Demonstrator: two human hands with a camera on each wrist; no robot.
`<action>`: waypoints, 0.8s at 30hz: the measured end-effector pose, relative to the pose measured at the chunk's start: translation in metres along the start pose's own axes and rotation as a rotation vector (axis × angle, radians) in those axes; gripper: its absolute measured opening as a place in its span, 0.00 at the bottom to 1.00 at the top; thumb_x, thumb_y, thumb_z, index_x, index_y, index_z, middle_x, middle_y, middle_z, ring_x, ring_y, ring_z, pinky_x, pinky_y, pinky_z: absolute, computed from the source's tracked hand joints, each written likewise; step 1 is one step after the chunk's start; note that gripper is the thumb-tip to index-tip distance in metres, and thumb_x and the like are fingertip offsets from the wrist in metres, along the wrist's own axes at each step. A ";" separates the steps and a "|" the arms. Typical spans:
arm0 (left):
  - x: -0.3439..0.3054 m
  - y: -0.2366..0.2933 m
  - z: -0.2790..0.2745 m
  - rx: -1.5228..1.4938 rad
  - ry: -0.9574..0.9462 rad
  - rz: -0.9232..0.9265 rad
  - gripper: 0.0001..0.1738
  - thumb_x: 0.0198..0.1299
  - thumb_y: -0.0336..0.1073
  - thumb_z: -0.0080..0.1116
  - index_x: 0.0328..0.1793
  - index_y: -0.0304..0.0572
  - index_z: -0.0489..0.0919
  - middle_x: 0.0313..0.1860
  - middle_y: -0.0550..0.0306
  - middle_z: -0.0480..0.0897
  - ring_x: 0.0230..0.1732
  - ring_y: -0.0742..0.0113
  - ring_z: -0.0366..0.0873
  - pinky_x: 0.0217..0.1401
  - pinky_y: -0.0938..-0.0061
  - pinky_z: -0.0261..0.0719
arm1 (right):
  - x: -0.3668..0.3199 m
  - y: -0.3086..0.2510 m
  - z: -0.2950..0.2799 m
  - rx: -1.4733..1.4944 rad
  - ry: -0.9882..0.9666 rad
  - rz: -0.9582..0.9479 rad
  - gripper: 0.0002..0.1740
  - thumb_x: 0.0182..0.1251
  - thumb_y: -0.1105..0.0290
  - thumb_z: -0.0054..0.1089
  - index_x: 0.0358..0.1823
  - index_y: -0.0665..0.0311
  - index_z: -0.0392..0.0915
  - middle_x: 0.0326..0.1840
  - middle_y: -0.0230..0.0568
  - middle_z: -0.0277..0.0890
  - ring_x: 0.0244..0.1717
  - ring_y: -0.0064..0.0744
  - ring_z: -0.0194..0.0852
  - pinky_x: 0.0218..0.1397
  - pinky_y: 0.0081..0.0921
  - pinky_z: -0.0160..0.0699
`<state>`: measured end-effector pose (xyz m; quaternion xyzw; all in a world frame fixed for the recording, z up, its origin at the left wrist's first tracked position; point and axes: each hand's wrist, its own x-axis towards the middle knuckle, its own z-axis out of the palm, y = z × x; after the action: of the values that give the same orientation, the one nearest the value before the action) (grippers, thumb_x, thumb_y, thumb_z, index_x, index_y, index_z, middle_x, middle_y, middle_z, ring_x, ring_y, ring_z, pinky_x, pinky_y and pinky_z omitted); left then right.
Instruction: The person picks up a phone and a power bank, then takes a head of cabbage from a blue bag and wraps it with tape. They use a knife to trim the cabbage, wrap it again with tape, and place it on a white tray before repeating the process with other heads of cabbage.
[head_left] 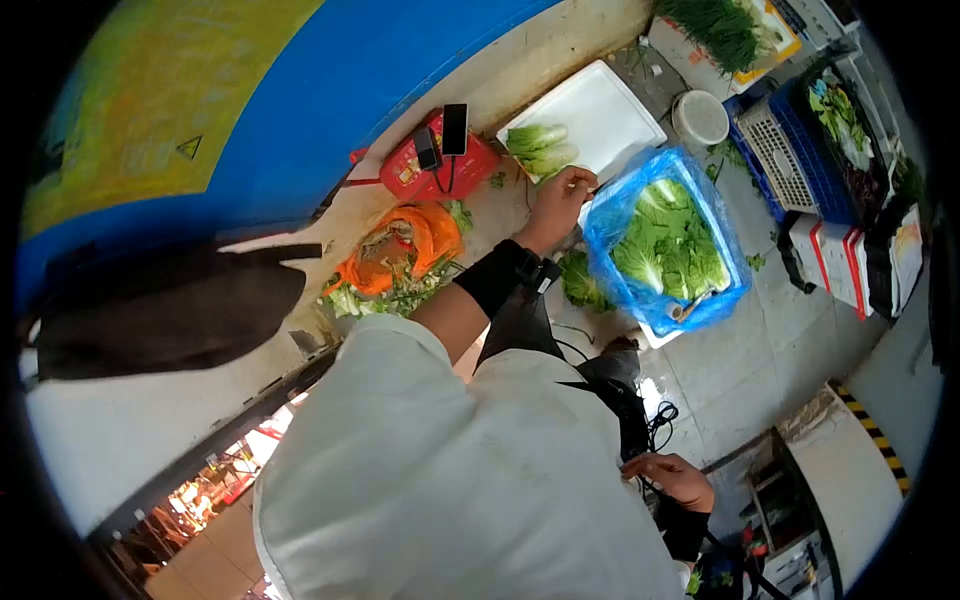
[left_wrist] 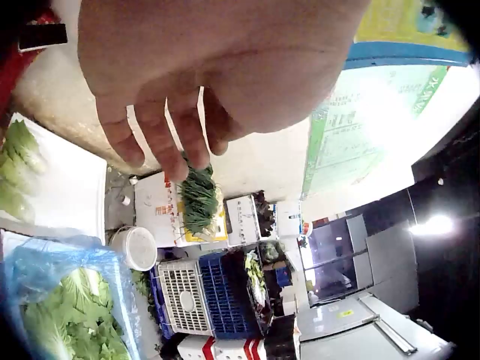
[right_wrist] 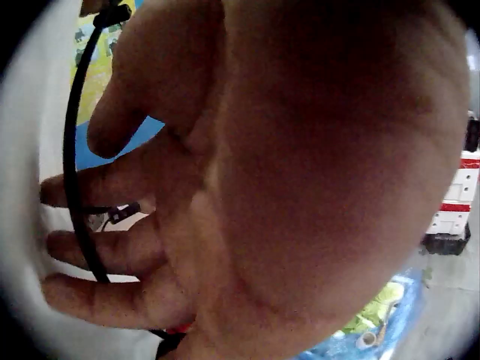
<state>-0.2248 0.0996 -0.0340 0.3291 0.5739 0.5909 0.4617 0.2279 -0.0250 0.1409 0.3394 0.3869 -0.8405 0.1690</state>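
Note:
My left hand (head_left: 560, 208) is stretched forward between the white foam lid (head_left: 605, 115) and a blue plastic bag (head_left: 735, 255) that lines a box of leafy greens (head_left: 670, 240). In the left wrist view its fingers (left_wrist: 154, 135) are spread and slightly bent, with nothing in them. Two pale-stemmed cabbages (head_left: 540, 148) lie on the lid's near left corner. My right hand (head_left: 678, 482) hangs at my waist, beside the light shirt (head_left: 480, 470). A black cable (right_wrist: 73, 142) runs across its loosely bent fingers (right_wrist: 112, 251) in the right wrist view, and the thumb stands apart.
An orange bag (head_left: 440, 228) of vegetable scraps lies to the left, near a red stool (head_left: 400, 172) bearing two phones. Beyond the greens stand a white bucket (head_left: 700, 118), stacked crates (head_left: 775, 150) and a box of green onions (head_left: 715, 35). A blue and yellow wall panel (head_left: 330, 80) borders the left.

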 end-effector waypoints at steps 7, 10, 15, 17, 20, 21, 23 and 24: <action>-0.030 -0.068 -0.091 0.115 0.150 -0.344 0.10 0.77 0.33 0.51 0.55 0.36 0.78 0.49 0.56 0.84 0.45 0.68 0.82 0.53 0.68 0.82 | 0.053 -0.086 0.003 -0.156 0.109 0.102 0.19 0.76 0.70 0.61 0.65 0.65 0.78 0.56 0.38 0.83 0.51 0.24 0.79 0.57 0.27 0.77; -0.040 -0.117 -0.088 0.175 0.213 -0.264 0.12 0.79 0.38 0.51 0.55 0.36 0.77 0.43 0.57 0.81 0.44 0.68 0.80 0.50 0.70 0.79 | 0.145 -0.068 -0.076 -0.378 0.199 -0.017 0.20 0.73 0.69 0.64 0.64 0.63 0.79 0.40 0.30 0.84 0.42 0.21 0.79 0.50 0.24 0.78; -0.003 -0.231 -0.100 0.071 0.410 -0.129 0.16 0.79 0.41 0.51 0.49 0.33 0.79 0.32 0.59 0.82 0.32 0.72 0.79 0.37 0.75 0.75 | 0.368 -0.062 -0.165 -0.669 0.742 -0.528 0.20 0.71 0.77 0.64 0.64 0.63 0.78 0.43 0.36 0.79 0.30 0.21 0.72 0.32 0.23 0.70; 0.012 -0.250 -0.135 0.153 0.431 -0.131 0.19 0.80 0.44 0.49 0.48 0.33 0.78 0.30 0.58 0.81 0.30 0.72 0.76 0.35 0.73 0.72 | 0.433 -0.039 -0.194 -0.585 0.717 -0.507 0.20 0.71 0.77 0.63 0.64 0.62 0.78 0.42 0.34 0.77 0.30 0.21 0.71 0.32 0.22 0.70; 0.048 -0.260 -0.194 0.322 0.691 0.300 0.15 0.78 0.40 0.50 0.51 0.37 0.82 0.40 0.50 0.81 0.44 0.59 0.79 0.57 0.64 0.75 | 0.511 -0.018 -0.220 -0.581 0.588 -0.545 0.21 0.71 0.77 0.63 0.65 0.61 0.78 0.44 0.35 0.76 0.32 0.21 0.70 0.31 0.22 0.70; 0.059 -0.265 -0.217 0.329 0.706 0.330 0.15 0.78 0.40 0.50 0.51 0.37 0.82 0.40 0.50 0.81 0.44 0.59 0.79 0.57 0.64 0.75 | 0.538 -0.016 -0.224 -0.593 0.576 -0.575 0.21 0.71 0.77 0.63 0.65 0.61 0.78 0.44 0.35 0.76 0.32 0.21 0.70 0.31 0.22 0.70; 0.073 -0.269 -0.253 1.111 1.040 0.579 0.20 0.67 0.39 0.63 0.63 0.42 0.79 0.63 0.39 0.77 0.67 0.46 0.72 0.71 0.57 0.66 | 0.583 -0.016 -0.225 -0.643 0.473 -0.710 0.22 0.71 0.77 0.64 0.65 0.60 0.78 0.45 0.35 0.77 0.32 0.21 0.70 0.32 0.23 0.71; 0.081 -0.265 -0.266 1.113 1.061 0.618 0.20 0.67 0.39 0.63 0.63 0.42 0.79 0.63 0.39 0.77 0.67 0.46 0.72 0.71 0.57 0.66 | 0.604 -0.035 -0.219 -0.708 0.441 -0.707 0.23 0.70 0.76 0.65 0.66 0.60 0.77 0.48 0.36 0.78 0.35 0.24 0.72 0.37 0.24 0.75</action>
<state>-0.4532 0.0520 -0.3390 0.3299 0.8078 0.3975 -0.2840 -0.1256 0.1523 -0.3666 0.2790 0.7631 -0.5734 -0.1051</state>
